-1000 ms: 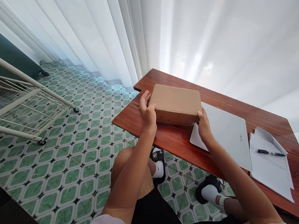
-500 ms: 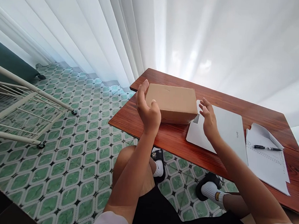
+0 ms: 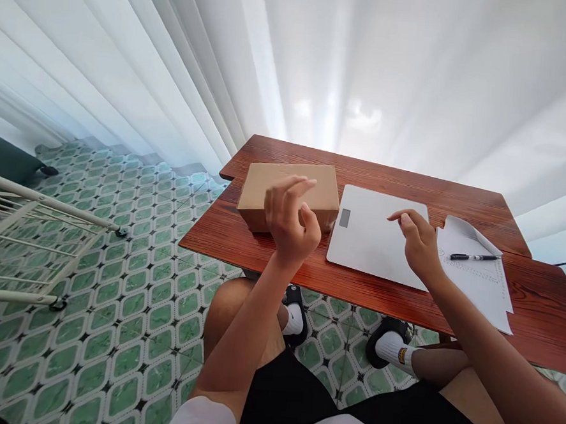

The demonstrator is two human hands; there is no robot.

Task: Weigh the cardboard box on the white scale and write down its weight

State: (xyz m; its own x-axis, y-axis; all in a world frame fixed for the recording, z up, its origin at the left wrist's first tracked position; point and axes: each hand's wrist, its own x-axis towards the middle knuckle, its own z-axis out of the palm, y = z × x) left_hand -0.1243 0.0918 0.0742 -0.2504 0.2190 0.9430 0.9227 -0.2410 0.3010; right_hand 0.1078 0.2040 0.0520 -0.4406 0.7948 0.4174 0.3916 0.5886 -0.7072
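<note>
A closed brown cardboard box [image 3: 295, 174] rests on the left part of the wooden table. In front of its near side hovers my left hand [image 3: 289, 222], empty, with fingers loosely bent and the thumb apart; it hides part of the box. Just right of the box lies a flat, silvery-white digital scale [image 3: 372, 233] with a small grey display [image 3: 345, 217]. Above the scale's right part is my right hand [image 3: 418, 242], empty, its index finger stretched out to the left. That hand and forearm cover part of the scale.
White paper sheets [image 3: 486, 295] with handwriting lie on the table [image 3: 541, 298] right of the scale, a black pen [image 3: 474, 257] on top. A white wheeled wire rack [image 3: 41, 248] stands on the tiled floor at left. White curtains [image 3: 292, 59] hang behind the table.
My left hand has come away from the box's left side to its front. My right hand has moved right over the scale. The camera view has turned slightly right.
</note>
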